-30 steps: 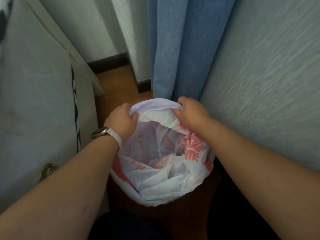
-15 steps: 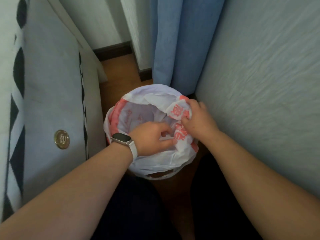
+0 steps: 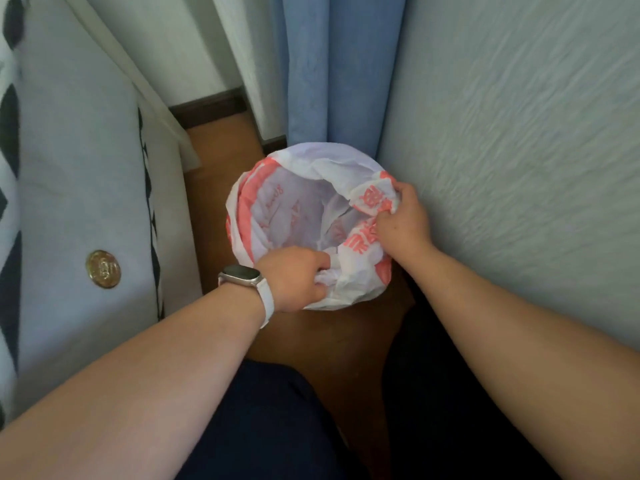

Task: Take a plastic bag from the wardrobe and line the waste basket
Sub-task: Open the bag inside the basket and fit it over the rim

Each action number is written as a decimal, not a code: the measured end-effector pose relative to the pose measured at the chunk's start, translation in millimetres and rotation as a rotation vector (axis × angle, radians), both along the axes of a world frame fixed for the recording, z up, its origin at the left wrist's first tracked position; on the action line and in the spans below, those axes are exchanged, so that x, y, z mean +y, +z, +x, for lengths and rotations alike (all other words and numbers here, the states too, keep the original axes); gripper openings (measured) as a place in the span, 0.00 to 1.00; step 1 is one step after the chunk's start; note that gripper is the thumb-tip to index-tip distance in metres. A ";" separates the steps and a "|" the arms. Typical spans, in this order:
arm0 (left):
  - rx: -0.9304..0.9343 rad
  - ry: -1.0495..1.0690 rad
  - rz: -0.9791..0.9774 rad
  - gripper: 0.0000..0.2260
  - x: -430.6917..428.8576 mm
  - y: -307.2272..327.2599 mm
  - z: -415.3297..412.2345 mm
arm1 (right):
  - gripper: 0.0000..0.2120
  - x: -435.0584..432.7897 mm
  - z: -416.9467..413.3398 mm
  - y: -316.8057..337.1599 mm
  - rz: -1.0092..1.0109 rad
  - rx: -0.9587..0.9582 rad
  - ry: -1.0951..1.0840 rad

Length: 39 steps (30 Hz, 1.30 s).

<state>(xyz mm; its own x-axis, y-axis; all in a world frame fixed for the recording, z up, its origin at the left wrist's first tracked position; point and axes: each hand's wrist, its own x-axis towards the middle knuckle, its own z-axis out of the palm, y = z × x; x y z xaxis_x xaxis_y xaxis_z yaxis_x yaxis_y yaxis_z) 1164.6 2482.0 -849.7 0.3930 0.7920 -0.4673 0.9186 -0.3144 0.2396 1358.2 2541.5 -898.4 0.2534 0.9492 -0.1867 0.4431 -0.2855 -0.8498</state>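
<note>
Both hands were fitting the bag (image 3: 277, 216) over the basket, left hand (image 3: 294, 278) gripping its near edge and right hand (image 3: 403, 225) pinching the right edge, which next needed folding down over the rim.

Home, bedroom corner: blue curtain (image 3: 332, 67) hanging to wood floor (image 3: 221, 143), textured wallpaper (image 3: 519, 116), patterned bedding (image 3: 69, 168) on left, dark skirting board (image 3: 207, 105).

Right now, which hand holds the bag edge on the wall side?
The right hand, bare-wristed, grips the plastic bag beside the wall; the left hand, wearing a watch, grips the near edge.
</note>
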 end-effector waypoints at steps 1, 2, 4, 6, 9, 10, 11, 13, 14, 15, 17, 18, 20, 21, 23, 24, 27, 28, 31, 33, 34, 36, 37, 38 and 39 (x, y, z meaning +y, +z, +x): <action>0.031 -0.016 0.006 0.09 -1.0 0.5 0.6 | 0.21 0.2 0.3 -0.5 -0.021 -0.008 0.013; 0.065 -0.035 0.010 0.09 -1.5 0.5 0.9 | 0.21 -0.2 0.6 -0.5 -0.036 -0.021 0.036; 0.088 -0.039 0.044 0.08 -0.5 0.7 -0.9 | 0.23 0.0 1.7 -0.3 -0.023 -0.069 0.087; 0.055 0.000 0.133 0.09 1.0 4.3 -5.1 | 0.24 -0.1 3.4 6.4 0.060 -0.161 0.124; -0.013 0.016 0.341 0.14 6.4 12.4 -15.5 | 0.21 -1.4 0.1 26.4 0.308 -0.322 0.241; -0.009 -0.006 0.386 0.16 10.3 17.2 -19.7 | 0.18 -2.2 -3.2 32.8 0.400 -0.348 0.296; -0.007 -0.030 0.421 0.18 15.0 23.3 -24.1 | 0.16 -3.6 -6.8 39.1 0.482 -0.352 0.343; -0.021 -0.053 0.464 0.17 27.5 40.3 -34.0 | 0.14 -5.1 -15.1 52.9 0.600 -0.324 0.424; -0.027 -0.070 0.471 0.16 34.0 50.4 -39.0 | 0.14 -4.8 -18.9 60.3 0.619 -0.311 0.475; -0.032 -0.095 0.469 0.16 40.1 61.0 -43.6 | 0.15 -4.8 -22.1 68.8 0.614 -0.303 0.531; -0.044 -0.126 0.438 0.17 48.1 84.4 -51.6 | 0.17 -5.0 -27.9 82.4 0.573 -0.282 0.629; -0.074 -0.119 0.419 0.16 49.6 95.7 -55.1 | 0.18 -5.1 -30.8 89.2 0.551 -0.273 0.660; -0.189 -0.046 0.375 0.10 47.8 113.4 -63.0 | 0.17 -4.1 -36.8 101.7 0.532 -0.260 0.685; -0.251 0.009 0.356 0.07 44.6 119.4 -66.3 | 0.15 -3.3 -40.6 107.9 0.539 -0.257 0.687; -0.332 0.117 0.365 0.05 37.9 126.0 -72.1 | 0.13 0.6 -49.1 117.1 0.569 -0.254 0.681; -0.354 0.153 0.385 0.05 35.3 127.7 -74.4 | 0.13 2.5 -53.7 120.1 0.568 -0.243 0.674; -0.367 0.185 0.451 0.07 36.7 133.9 -78.5 | 0.20 5.3 -65.2 124.3 0.563 -0.221 0.604; -0.367 0.187 0.467 0.08 39.5 136.1 -79.3 | 0.22 5.9 -67.0 124.3 0.581 -0.226 0.569; -0.338 0.186 0.494 0.08 46.1 137.1 -81.4 | 0.19 11.2 -64.5 114.2 0.596 -0.181 0.506; -0.332 0.185 0.479 0.08 49.8 132.3 -81.8 | 0.17 16.2 -59.0 101.5 0.543 -0.154 0.465; -0.336 0.181 0.465 0.08 51.9 129.6 -81.1 | 0.17 17.9 -56.8 94.9 0.510 -0.145 0.452; -0.346 0.176 0.449 0.08 55.4 124.2 -79.5 | 0.18 18.0 -55.3 87.1 0.473 -0.107 0.433; -0.348 0.176 0.452 0.08 56.3 122.0 -79.2 | 0.17 16.7 -55.8 86.8 0.468 -0.080 0.432; -0.346 0.179 0.454 0.07 56.3 120.5 -79.3 | 0.17 15.2 -56.6 87.5 0.466 -0.056 0.433; -0.343 0.184 0.449 0.08 56.2 119.0 -80.4 | 0.16 13.7 -57.2 88.6 0.463 -0.045 0.435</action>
<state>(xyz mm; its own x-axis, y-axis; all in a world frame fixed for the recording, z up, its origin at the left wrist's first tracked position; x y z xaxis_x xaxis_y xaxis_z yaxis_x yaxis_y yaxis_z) 1084.3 2538.2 -730.7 0.2997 0.9522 0.0587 0.8610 -0.2965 0.4132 1301.0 2555.1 -809.8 -0.1759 0.9468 0.2693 0.4743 0.3213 -0.8196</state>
